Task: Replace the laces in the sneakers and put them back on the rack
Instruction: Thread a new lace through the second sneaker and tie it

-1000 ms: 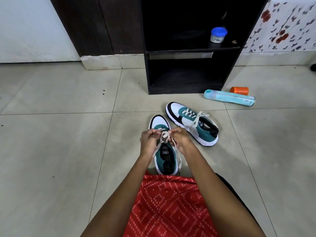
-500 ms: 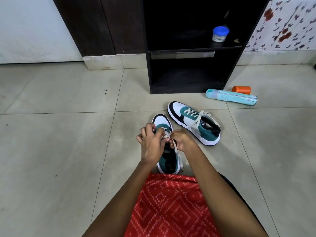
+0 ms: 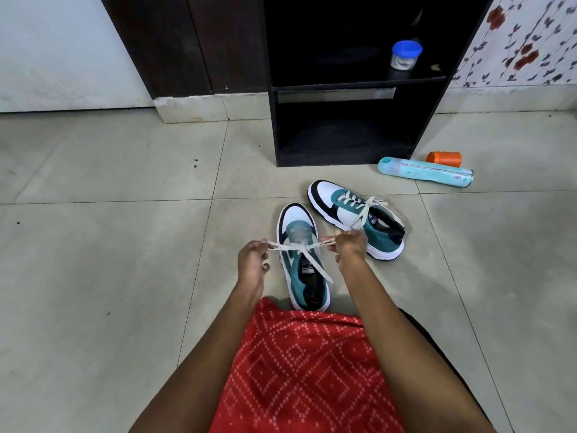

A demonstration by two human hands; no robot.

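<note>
Here, on the tiled floor (image 3: 125, 245), a teal, white and black sneaker (image 3: 296, 228) lies just in front of the person's lap. Its long axis runs away from them, toe toward the black rack (image 3: 274, 126), heel nearest. The left hand (image 3: 253, 257) and right hand (image 3: 349, 245) each pinch the cream lace (image 3: 282, 246), which stretches taut sideways across the shoe. A second sneaker (image 3: 343, 210), laced, lies just beside it on the right, toe angled toward the rack. A teal bottle (image 3: 424, 171) lies right of the rack.
</note>
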